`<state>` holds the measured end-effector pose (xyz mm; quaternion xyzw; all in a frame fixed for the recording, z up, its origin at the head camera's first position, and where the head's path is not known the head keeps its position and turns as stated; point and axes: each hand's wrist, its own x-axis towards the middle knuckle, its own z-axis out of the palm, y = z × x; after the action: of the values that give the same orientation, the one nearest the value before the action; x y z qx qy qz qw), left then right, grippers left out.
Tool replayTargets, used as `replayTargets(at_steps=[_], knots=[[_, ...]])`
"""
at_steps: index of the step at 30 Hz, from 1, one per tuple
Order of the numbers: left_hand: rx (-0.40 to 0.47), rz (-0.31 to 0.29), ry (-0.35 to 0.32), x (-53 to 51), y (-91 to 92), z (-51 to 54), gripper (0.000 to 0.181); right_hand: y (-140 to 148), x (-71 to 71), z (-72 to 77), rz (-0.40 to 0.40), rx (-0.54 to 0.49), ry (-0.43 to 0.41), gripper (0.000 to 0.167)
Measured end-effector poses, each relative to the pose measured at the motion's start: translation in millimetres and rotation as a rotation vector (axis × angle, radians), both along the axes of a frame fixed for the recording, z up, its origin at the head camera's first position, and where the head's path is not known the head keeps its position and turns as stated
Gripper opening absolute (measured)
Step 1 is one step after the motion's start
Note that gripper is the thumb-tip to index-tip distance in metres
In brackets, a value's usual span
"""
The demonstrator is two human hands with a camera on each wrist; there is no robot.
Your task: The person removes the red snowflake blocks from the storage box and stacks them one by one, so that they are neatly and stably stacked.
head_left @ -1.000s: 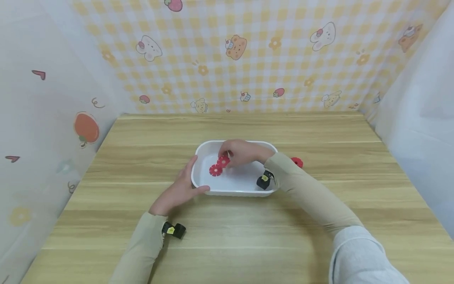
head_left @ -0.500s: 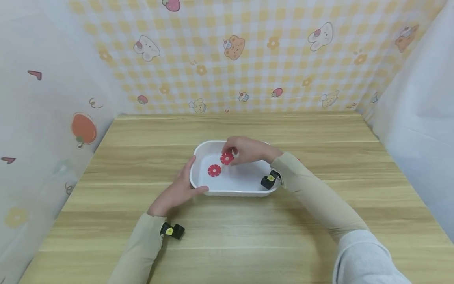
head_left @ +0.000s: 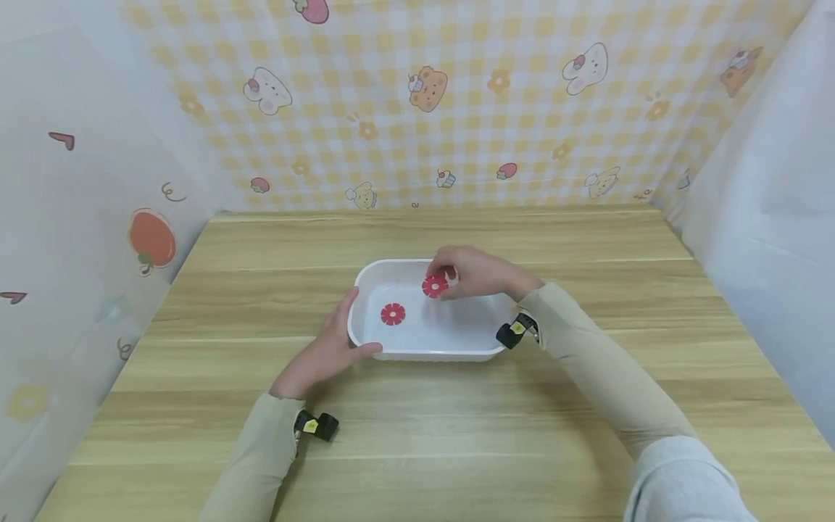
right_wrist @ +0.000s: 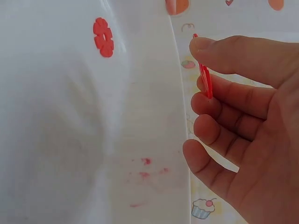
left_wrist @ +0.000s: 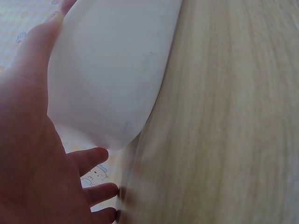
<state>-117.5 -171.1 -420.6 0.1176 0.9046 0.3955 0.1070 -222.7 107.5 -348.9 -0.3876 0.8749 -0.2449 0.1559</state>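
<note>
In the head view, a white plastic tub [head_left: 427, 356] sits on the wooden table. My left hand [head_left: 326, 359] rests against its left end, thumb along the near rim and fingers spread along the end wall. The left wrist view shows the left hand [left_wrist: 37, 140] with fairly straight fingers beside the tub. My right hand [head_left: 479, 274] pinches a red snowflake building disc [head_left: 432, 286] between thumb and fingers, above the tub. Edge-on, that disc [right_wrist: 205, 81] shows in the right wrist view. Another red disc [head_left: 393, 314] lies flat on the tub's floor toward the left.
The wooden table [head_left: 417, 449] extends around the tub. A yellow checked cloth [head_left: 391, 109] hangs behind it, with white sheets [head_left: 757, 174] at the sides. Red smudges [right_wrist: 145, 170] mark the tub's wall. A black wrist camera [head_left: 512, 333] hangs near the tub's right end.
My right hand has moved right with its disc, away from the disc on the tub's floor. The red disc to the tub's right is now out of sight. My left hand stays put.
</note>
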Motion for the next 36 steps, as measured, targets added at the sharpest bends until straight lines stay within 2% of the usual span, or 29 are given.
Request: replayTargets(at_steps=[5, 11, 22, 31, 36], knots=[[-0.009, -0.002, 0.019, 0.0, 0.2, -0.5, 0.106, 12, 1.9, 2.5, -0.03, -0.028, -0.001, 0.036], [0.014, -0.001, 0.004, -0.1, 0.6, 0.6, 0.107, 26, 4.9, 2.8, -0.082, -0.024, 0.003, 0.036], [0.021, -0.012, 0.051, -2.0, -0.1, -2.7, 0.106, 49, 11.3, 1.5, -0.151, -0.036, 0.032, 0.035], [0.013, -0.012, 0.057, -1.3, -0.6, -3.8, 0.106, 73, 17.9, 2.9, -0.265, -0.025, 0.059, 0.036], [0.014, -0.009, 0.042, -0.7, -0.7, -2.4, 0.106, 87, 20.8, -1.0, -0.316, -0.025, 0.057, 0.037]])
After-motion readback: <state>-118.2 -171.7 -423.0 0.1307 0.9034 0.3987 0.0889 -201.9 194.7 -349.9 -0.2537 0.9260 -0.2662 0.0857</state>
